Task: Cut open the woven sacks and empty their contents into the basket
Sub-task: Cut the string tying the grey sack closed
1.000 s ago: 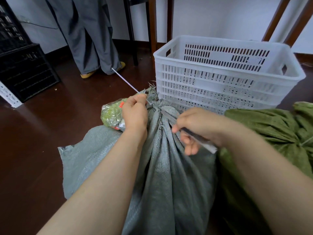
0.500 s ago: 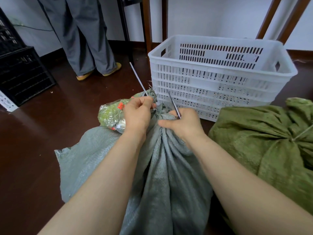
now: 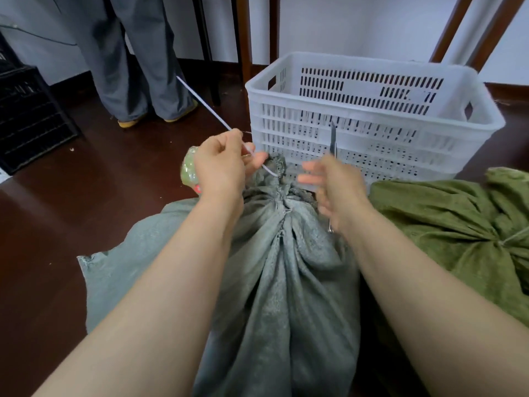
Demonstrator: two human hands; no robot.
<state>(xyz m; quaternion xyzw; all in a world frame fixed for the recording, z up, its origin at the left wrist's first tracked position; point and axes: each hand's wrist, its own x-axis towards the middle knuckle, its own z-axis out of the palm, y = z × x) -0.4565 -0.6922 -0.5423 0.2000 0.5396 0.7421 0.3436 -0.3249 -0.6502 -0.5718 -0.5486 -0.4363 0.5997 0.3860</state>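
left hand (image 3: 220, 164) pinching tie (image 3: 206, 106), blade (image 3: 333, 138) upright before basket (image 3: 372, 61)

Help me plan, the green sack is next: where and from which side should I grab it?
Probably at the bunched neck of the green sack, where the string ties it and the folds meet. Come from above: the sack lies on the floor with that knot facing up.

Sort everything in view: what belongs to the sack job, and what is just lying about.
Job: grey sack, white tie pinched by left hand, blade in right hand, white basket, green sack.
Lying about: black crate, standing person's legs, wooden furniture legs.
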